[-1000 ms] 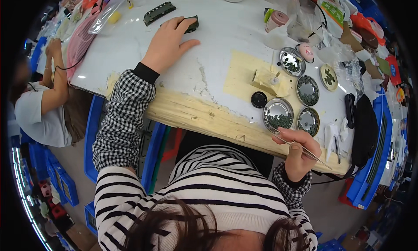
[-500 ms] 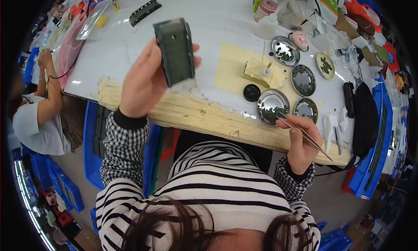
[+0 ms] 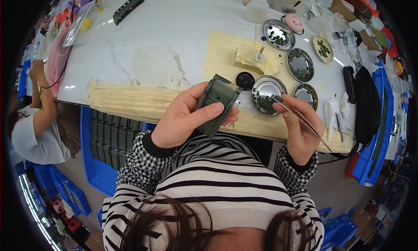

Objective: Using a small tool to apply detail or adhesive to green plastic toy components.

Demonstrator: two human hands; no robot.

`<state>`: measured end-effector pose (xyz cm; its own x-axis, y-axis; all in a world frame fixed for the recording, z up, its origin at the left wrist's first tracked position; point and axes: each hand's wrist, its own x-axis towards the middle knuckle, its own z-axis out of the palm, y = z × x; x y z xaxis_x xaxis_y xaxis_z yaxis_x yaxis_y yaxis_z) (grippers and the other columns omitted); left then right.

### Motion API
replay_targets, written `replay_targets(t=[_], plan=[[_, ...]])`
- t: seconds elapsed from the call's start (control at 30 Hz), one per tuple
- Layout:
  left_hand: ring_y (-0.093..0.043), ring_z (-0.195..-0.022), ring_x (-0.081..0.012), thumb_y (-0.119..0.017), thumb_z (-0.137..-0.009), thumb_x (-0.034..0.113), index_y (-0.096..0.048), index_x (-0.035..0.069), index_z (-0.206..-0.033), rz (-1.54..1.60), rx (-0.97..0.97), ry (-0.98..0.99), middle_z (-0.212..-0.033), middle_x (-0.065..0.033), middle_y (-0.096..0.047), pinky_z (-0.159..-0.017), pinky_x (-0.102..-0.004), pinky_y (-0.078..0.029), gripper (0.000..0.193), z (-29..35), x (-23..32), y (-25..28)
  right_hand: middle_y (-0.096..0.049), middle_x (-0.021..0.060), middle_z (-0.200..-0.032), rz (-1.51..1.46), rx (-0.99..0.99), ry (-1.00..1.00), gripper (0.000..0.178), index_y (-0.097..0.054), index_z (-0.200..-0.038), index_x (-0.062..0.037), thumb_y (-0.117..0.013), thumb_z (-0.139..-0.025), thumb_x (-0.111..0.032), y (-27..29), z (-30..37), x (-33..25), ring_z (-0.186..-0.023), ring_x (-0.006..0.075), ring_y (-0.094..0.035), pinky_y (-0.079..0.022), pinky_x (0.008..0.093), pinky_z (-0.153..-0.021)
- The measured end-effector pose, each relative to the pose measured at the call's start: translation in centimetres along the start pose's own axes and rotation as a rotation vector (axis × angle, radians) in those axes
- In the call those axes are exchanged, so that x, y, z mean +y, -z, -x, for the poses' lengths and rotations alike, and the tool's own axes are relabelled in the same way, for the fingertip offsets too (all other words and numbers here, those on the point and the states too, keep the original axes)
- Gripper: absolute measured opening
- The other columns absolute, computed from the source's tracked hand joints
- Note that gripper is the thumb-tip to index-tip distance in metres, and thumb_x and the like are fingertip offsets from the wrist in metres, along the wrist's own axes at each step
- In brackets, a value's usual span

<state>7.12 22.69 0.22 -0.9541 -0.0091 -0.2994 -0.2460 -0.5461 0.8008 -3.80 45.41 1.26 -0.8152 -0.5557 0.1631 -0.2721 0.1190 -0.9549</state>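
Head view, looking down over the worker's striped top.

Item: left hand (image 3: 183,120), fingers curled and thumb pressed across a dark green toy tank body (image 3: 217,103). The body is held tilted, treads along both long sides, just off the near edge of the counter (image 3: 165,28) and close to the chest.

Item: right hand (image 3: 300,129), fingers pinched shut on thin metal tweezers (image 3: 305,122). The tips reach into a round tin dish (image 3: 266,94) of small dark green parts; the handle runs back past the wrist.

Edges and open room: the near counter edge carries a strip of pale worn tape (image 3: 130,100). The two hands sit near each other but apart, over that edge. The middle and left of the white top lie bare, giving free room beyond the left hand. To the right the space is tight, with more round dishes (image 3: 300,64) of green parts set close together, a black cap (image 3: 245,80) just beside the tank body, and a taped block with a small bottle (image 3: 257,59).

Surface and room: a second green tank piece (image 3: 127,8) lies at the far left of the counter. Another person's arm (image 3: 41,92) rests at the left end. A blue bin of dark parts (image 3: 106,137) stands under the counter. A black bag (image 3: 368,105) hangs at the right.
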Motion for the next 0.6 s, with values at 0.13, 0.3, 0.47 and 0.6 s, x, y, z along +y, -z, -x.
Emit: replay_targets(t=[0.13,0.3,0.47,0.6], plan=[[-0.068,-0.092,-0.0265,-0.055,-0.095,0.014,-0.041,0.001,-0.133,0.017,0.018,0.055,-0.104,-0.0199,-0.065,-0.080,-0.0384,-0.058,0.043,0.0,0.2,-0.1,-0.067,0.0135,-0.091,0.126,0.024,0.028,0.024,-0.061,-0.113,0.0069,-0.055,-0.094,-0.006,1.0,-0.1,1.1,-0.086,0.0176,-0.064,-0.049,0.0272,-0.079],[-0.067,-0.091,-0.0233,-0.055,-0.093,0.010,-0.037,0.000,-0.136,0.039,-0.036,0.077,-0.107,-0.0197,-0.063,-0.081,-0.0348,-0.056,0.048,-0.2,0.5,-0.7,-0.067,0.0123,-0.088,0.093,0.064,0.093,0.017,-0.066,-0.103,0.0050,-0.060,-0.089,-0.002,0.5,-0.3,2.2,-0.078,0.0172,-0.061,-0.046,0.0253,-0.071],[-0.061,-0.093,-0.0146,-0.059,-0.085,-0.007,-0.038,-0.004,-0.135,-0.445,-0.162,-0.081,-0.109,-0.0140,-0.062,-0.086,-0.0258,-0.049,0.054,0.8,2.0,-0.5,-0.066,0.0122,-0.086,0.050,0.106,0.214,0.018,-0.066,-0.103,0.0054,-0.058,-0.091,-0.007,0.1,-0.6,1.6,-0.080,0.0182,-0.061,-0.047,0.0265,-0.071],[-0.061,-0.090,-0.0130,-0.066,-0.080,-0.008,-0.051,-0.002,-0.122,-0.709,0.245,-0.328,-0.108,-0.0082,-0.062,-0.082,-0.0238,-0.047,0.045,2.2,3.4,1.0,-0.066,0.0132,-0.088,0.026,0.150,0.195,0.020,-0.065,-0.103,0.0067,-0.057,-0.093,-0.009,0.3,-0.5,1.5,-0.082,0.0180,-0.062,-0.049,0.0266,-0.073]])
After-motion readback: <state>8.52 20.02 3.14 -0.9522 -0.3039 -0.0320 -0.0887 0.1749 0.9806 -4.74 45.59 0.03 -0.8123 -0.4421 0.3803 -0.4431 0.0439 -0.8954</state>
